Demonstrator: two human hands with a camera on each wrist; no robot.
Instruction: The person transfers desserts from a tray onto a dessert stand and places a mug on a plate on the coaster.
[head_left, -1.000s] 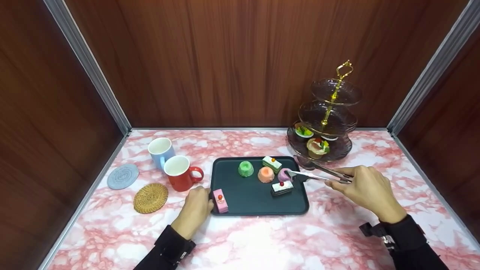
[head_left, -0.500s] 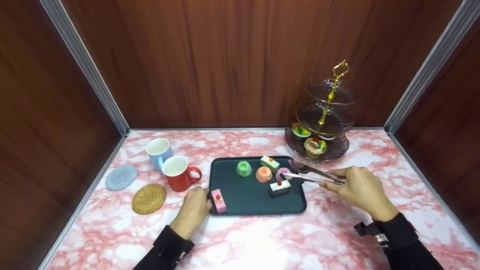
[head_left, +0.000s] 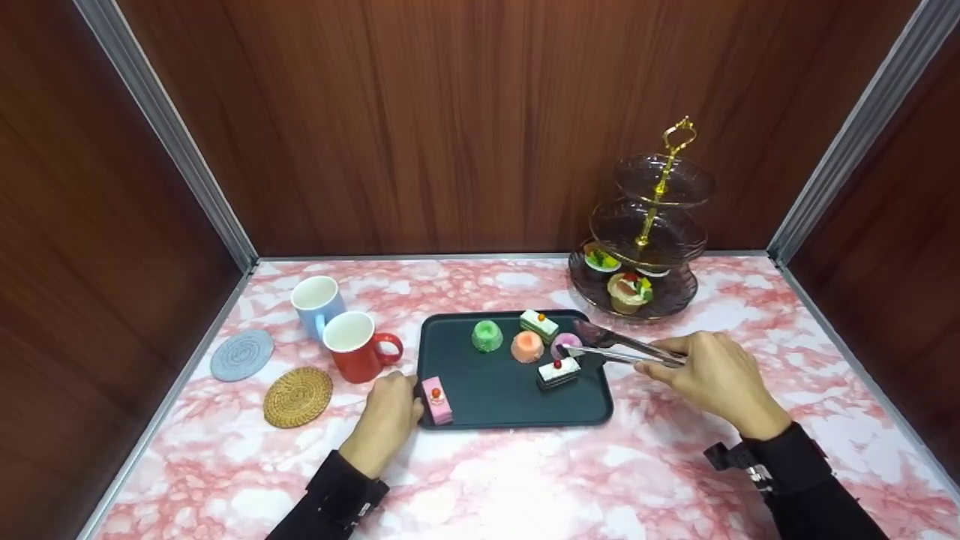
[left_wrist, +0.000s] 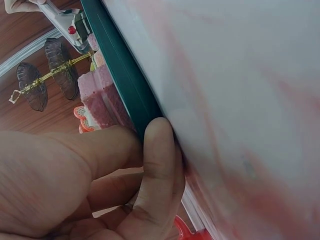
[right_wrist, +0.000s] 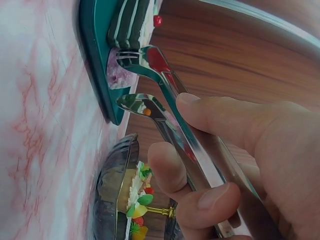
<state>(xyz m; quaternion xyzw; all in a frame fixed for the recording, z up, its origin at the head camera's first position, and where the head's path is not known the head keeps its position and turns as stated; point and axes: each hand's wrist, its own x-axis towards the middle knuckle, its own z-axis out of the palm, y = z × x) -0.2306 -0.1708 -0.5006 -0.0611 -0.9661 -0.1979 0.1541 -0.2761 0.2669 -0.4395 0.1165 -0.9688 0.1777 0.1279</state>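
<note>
Fingers point(right_wrist: 220, 115) curl, right hand point(head_left: 716, 379) gripping tongs point(right_wrist: 204, 161), left hand point(head_left: 386, 412) pinching tray point(head_left: 491, 397).

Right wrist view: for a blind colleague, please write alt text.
The right hand holds silver metal tongs, tips parted near a round purple dessert on a dark green tray. A dark, white-striped, block-shaped cake sits beside the dessert; nearby, a fruit-topped tart rests on a smoky glass plate.

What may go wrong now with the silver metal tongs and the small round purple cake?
The spread tips of the silver metal tongs, in the right hand, might slip off the small round purple cake when closing. One tip could also knock the adjacent white-topped dark striped rectangular cake. The left hand grips the rectangular dark green tray; a tug might shift both cakes.
</note>
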